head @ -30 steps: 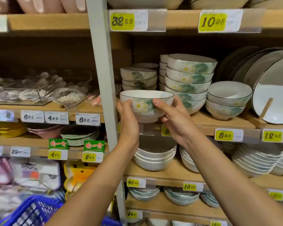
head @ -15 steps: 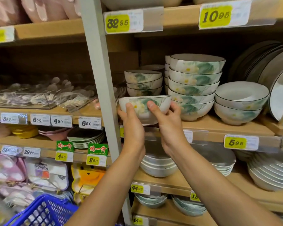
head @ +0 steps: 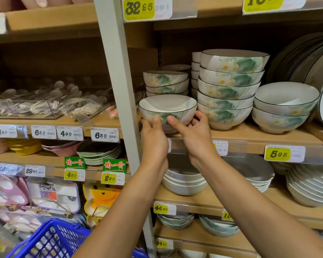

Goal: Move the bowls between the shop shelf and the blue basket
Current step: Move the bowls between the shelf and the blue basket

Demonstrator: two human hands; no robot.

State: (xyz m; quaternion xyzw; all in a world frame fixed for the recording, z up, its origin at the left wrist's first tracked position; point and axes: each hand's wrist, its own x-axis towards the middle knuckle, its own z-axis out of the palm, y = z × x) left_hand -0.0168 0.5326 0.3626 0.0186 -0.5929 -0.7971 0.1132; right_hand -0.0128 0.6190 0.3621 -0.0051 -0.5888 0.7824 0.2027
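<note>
A white bowl (head: 167, 107) with a dark rim and a green-and-yellow flower print sits at the front edge of the wooden shop shelf (head: 259, 135), just right of the grey upright post. My left hand (head: 153, 138) holds its left side with the thumb on the wall. My right hand (head: 192, 133) grips its right side, thumb in front and fingers curled behind. Behind it stands a short stack of like bowls (head: 165, 83), and to the right a taller stack of bigger ones (head: 229, 88). The blue basket (head: 50, 239) hangs at the bottom left.
The grey post (head: 117, 81) rises right beside the held bowl. Two white bowls (head: 283, 107) and leaning plates (head: 309, 58) fill the shelf's right end. Lower shelves carry more bowls and plates (head: 183, 181). The left bay holds packed spoons (head: 45, 103) and price tags.
Both hands carried the bowl forward and down onto the shelf's front edge; its inside now shows. The camera moved closer to the shelf.
</note>
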